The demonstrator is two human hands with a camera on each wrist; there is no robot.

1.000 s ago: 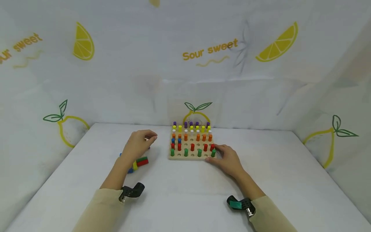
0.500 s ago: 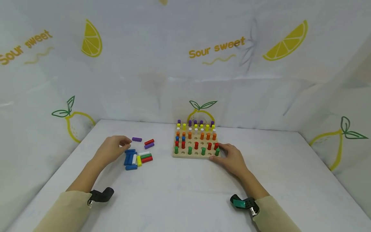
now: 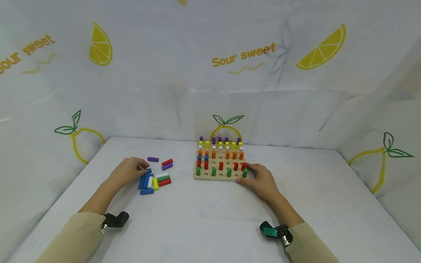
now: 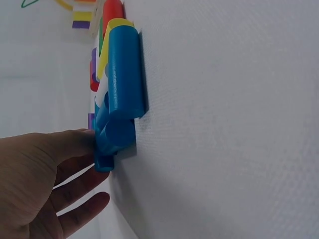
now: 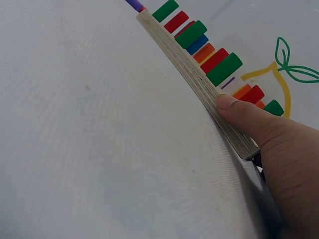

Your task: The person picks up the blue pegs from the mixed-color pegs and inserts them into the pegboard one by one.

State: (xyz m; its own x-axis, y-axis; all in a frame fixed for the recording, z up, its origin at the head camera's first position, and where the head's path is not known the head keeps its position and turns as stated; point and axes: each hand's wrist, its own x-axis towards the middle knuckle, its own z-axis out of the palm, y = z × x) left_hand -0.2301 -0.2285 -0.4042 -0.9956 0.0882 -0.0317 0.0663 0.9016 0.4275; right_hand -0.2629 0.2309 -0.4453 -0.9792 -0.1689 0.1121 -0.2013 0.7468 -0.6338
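While the right hand [image 3: 261, 182] is gripping the pegboard [image 3: 215, 179] at four o'clock, the left hand [image 3: 126, 171] is pinching a blue peg [image 3: 149, 170] off its nine o'clock; careless lifting could be rolling neighbouring pegs [image 3: 148, 180] (packed close!) away.

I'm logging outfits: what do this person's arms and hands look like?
The left hand and right hand are bare, without gloves. The left sleeve and right sleeve are plain beige. Where they end sit a left black device and a right black device, each with a silvery piece; the right one also shows a green patch.
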